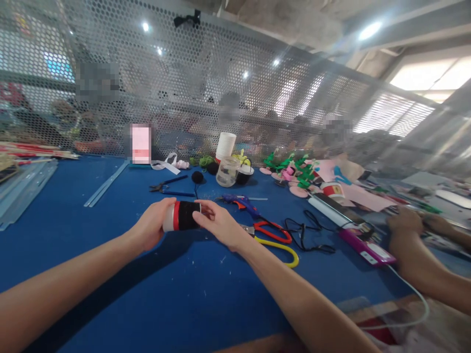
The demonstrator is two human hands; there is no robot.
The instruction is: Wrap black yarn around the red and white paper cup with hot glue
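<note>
I hold the cup [181, 215] lying sideways between both hands, its long axis left to right: my left hand [151, 226] grips its white base, my right hand [220, 224] pinches its black end.

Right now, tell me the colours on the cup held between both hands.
In the head view, the cup shows a white end, a red band, then black wrapping.

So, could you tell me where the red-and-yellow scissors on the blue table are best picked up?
Probably by the handle loops: the scissors lie flat just right of the right hand, red loop behind, yellow loop nearer, with bare table in front. Come from above on the near side, fingers hooking the loops, clear of the black cord.
</note>
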